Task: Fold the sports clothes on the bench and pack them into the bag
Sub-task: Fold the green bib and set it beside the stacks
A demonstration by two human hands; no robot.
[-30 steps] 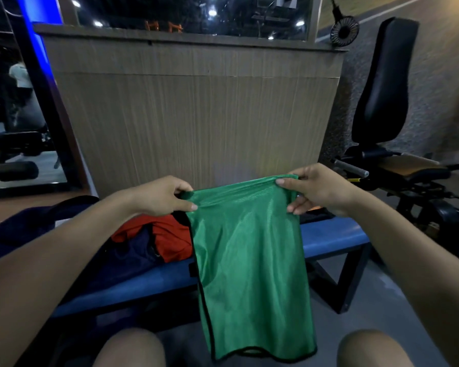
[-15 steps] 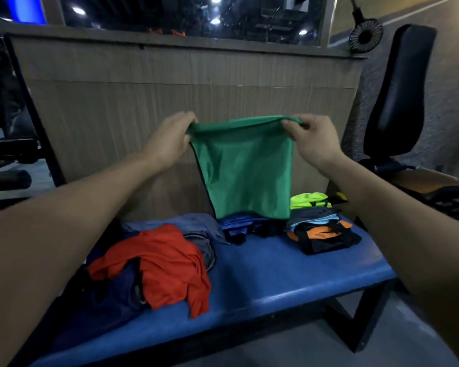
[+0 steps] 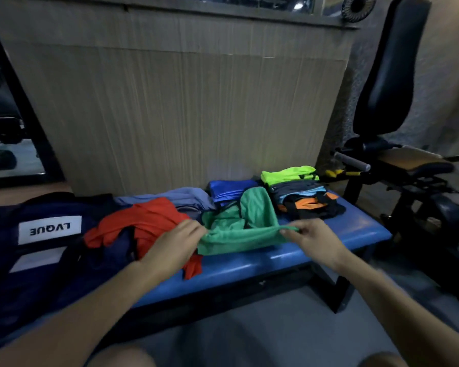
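Green mesh shorts (image 3: 245, 229) were laid on the blue padded bench (image 3: 329, 245), bunched in loose folds, with their near edge held taut between the two hands. That edge was pinched at its left end by the left hand (image 3: 174, 246) and at its right end by the right hand (image 3: 312, 241), fingers and thumb closed on the cloth in both cases. An orange garment (image 3: 146, 223) was spread unfolded just left of the shorts, partly under the left hand. Behind it a grey-blue garment (image 3: 180, 197) and a folded blue one (image 3: 228, 192) were seen near the wooden panel (image 3: 183, 107). A stack of folded clothes (image 3: 302, 194), topped by a neon yellow piece, was set at the right end of the bench. A dark navy bag (image 3: 24, 250) with a white label was placed at the left end. A black exercise machine (image 3: 390, 75) was seen to the right of the bench.
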